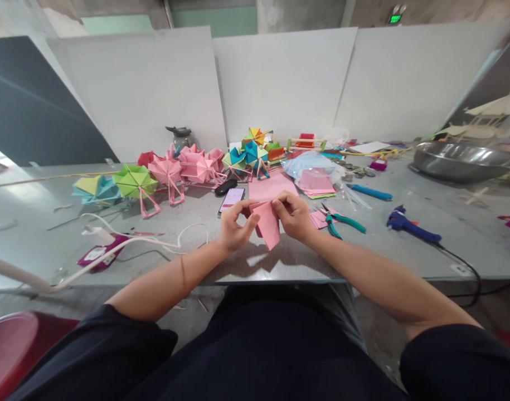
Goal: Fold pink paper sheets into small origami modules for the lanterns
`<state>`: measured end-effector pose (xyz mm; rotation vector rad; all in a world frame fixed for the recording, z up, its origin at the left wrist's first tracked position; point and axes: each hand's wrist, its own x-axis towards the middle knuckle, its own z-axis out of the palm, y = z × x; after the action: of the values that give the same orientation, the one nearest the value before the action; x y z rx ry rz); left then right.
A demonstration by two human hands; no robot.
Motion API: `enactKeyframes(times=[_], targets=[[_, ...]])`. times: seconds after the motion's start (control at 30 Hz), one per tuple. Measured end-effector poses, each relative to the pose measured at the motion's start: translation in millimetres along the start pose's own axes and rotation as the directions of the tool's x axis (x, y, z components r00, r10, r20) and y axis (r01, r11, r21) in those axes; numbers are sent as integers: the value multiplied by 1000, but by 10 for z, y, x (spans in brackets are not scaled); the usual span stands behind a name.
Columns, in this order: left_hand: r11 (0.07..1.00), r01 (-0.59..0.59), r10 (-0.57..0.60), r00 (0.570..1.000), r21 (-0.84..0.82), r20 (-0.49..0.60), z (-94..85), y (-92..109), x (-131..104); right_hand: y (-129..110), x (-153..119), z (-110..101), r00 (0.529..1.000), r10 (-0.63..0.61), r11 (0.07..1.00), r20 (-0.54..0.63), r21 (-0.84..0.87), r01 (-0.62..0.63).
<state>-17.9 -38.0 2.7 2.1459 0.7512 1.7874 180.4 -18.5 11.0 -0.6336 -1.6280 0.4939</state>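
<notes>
Between my two hands, just above the front of the table, is a folded piece of pink paper (268, 224). My left hand (239, 224) pinches its left edge between thumb and fingers. At the upper right edge, the thumb and fingers of my right hand (294, 216) are closed on the same paper. Its lower end hangs down in a slanted point. Behind the hands lies a flat pink sheet (273, 185). A phone (232, 200) with a lit screen rests left of it, and teal-handled pliers (342, 221) lie right of my right hand.
Folded paper wheels, including a green one (135, 181) and a pink one (166, 170), stand at the back left. A blue glue gun (413, 224) and a metal basin (464, 161) are on the right. A white cable (133, 243) crosses the left side beside a purple power strip (102, 253).
</notes>
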Motion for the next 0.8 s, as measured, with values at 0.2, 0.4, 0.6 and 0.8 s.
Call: enactKeyframes(times=[0.2, 0.4, 0.6, 0.8], targets=[[995, 32, -27, 998, 90, -49, 50, 13, 22, 63, -20, -1, 991, -133, 987, -22, -98, 130], [993, 70, -64, 996, 95, -67, 36, -2, 35, 88, -46, 1, 981, -190, 971, -44, -154, 181], [993, 42, -35, 998, 108, -61, 8, -3, 43, 85, -69, -12, 970, -243, 962, -19, -133, 238], [995, -16, 14, 1000, 95, 20, -13, 1, 58, 68, -90, -10, 982, -185, 974, 30, -131, 187]])
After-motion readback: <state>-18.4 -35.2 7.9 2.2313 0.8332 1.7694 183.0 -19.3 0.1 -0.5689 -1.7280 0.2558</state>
